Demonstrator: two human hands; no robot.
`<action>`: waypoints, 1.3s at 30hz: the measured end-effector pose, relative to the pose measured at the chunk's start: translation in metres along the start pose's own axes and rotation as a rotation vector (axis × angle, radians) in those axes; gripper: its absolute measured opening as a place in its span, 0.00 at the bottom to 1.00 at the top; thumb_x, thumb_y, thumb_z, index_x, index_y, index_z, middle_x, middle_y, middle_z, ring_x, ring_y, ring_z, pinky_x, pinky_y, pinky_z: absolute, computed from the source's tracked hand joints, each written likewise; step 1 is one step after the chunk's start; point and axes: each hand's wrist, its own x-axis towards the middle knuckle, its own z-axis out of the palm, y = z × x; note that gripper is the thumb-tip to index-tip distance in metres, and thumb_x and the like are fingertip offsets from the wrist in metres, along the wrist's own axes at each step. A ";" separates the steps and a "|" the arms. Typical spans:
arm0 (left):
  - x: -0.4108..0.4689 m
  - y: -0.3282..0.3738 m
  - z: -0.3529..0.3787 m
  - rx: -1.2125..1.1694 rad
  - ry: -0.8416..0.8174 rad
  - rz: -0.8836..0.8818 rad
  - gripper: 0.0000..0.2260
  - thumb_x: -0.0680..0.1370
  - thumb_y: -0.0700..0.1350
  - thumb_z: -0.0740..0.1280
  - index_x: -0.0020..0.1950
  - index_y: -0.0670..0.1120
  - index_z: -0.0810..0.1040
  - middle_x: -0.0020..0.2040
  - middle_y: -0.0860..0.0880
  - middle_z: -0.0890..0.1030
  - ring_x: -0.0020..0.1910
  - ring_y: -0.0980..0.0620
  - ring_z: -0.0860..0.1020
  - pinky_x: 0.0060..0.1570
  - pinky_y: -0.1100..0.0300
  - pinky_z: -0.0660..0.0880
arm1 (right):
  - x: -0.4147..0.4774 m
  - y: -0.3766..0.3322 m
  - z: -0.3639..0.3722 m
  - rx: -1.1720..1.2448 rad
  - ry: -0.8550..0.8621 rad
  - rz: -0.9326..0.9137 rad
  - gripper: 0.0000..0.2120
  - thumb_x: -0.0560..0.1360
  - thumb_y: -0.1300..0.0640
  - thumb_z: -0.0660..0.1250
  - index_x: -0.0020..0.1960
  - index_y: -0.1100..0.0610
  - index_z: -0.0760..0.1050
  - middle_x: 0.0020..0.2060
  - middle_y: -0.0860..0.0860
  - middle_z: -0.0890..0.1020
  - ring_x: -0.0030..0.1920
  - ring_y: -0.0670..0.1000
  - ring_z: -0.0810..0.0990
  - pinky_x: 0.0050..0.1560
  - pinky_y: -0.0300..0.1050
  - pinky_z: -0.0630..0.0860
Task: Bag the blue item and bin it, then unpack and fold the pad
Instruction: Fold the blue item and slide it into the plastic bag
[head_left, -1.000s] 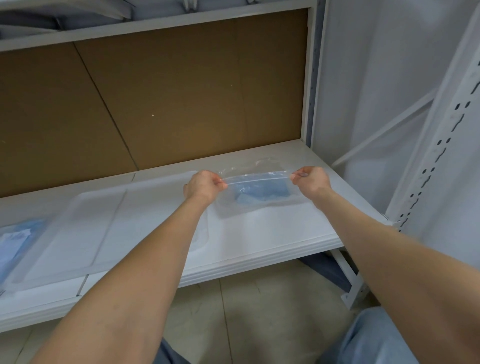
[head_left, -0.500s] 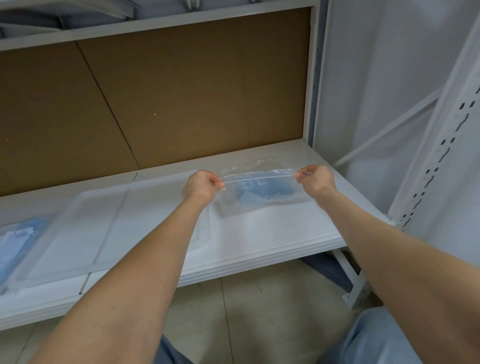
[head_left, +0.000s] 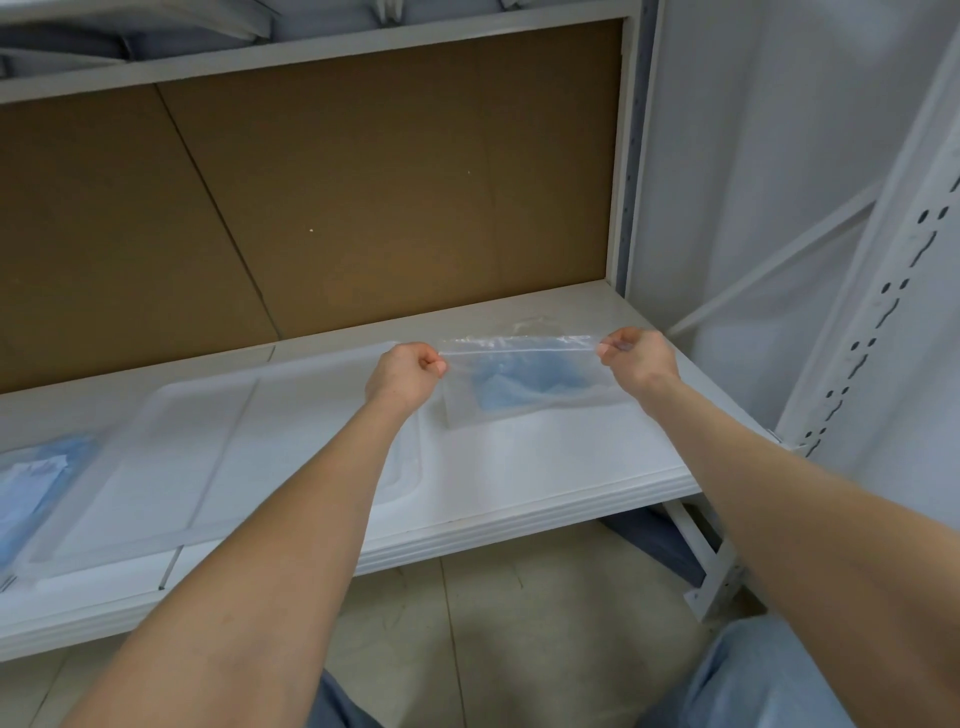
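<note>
A clear plastic bag hangs stretched between my two hands just above the white shelf. A crumpled blue item lies inside the bag. My left hand pinches the bag's top left corner. The top right corner is pinched by my right hand. The bag's top strip runs taut between both hands. At the far left edge lies a blue and white packaged pad, partly cut off by the frame.
A large translucent plastic tray lies on the shelf left of the bag. Brown board backs the shelf. White metal uprights with slots stand at the right. Tiled floor and my knees show below.
Both hands have lifted the bag a little and pulled its top edge tauter. The rest of the scene is the same.
</note>
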 end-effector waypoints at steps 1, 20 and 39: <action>-0.001 0.000 0.000 -0.039 -0.016 0.007 0.04 0.77 0.47 0.67 0.49 0.49 0.79 0.49 0.51 0.80 0.51 0.49 0.77 0.52 0.57 0.73 | 0.000 0.000 0.000 -0.011 0.004 -0.004 0.03 0.77 0.54 0.65 0.48 0.53 0.77 0.49 0.53 0.82 0.53 0.56 0.78 0.58 0.49 0.74; -0.007 0.024 0.006 -0.071 -0.123 0.074 0.06 0.75 0.48 0.69 0.49 0.50 0.83 0.46 0.50 0.80 0.48 0.50 0.78 0.51 0.58 0.74 | -0.037 -0.057 0.032 -0.791 -0.130 -0.631 0.30 0.69 0.35 0.68 0.68 0.46 0.70 0.66 0.50 0.72 0.68 0.54 0.63 0.68 0.50 0.60; -0.021 0.041 0.006 0.242 -0.084 0.208 0.05 0.75 0.51 0.67 0.46 0.55 0.82 0.48 0.54 0.81 0.51 0.51 0.78 0.46 0.60 0.72 | -0.048 -0.061 0.060 -0.739 -0.203 -0.425 0.09 0.76 0.46 0.63 0.45 0.48 0.80 0.46 0.51 0.82 0.48 0.54 0.78 0.45 0.43 0.72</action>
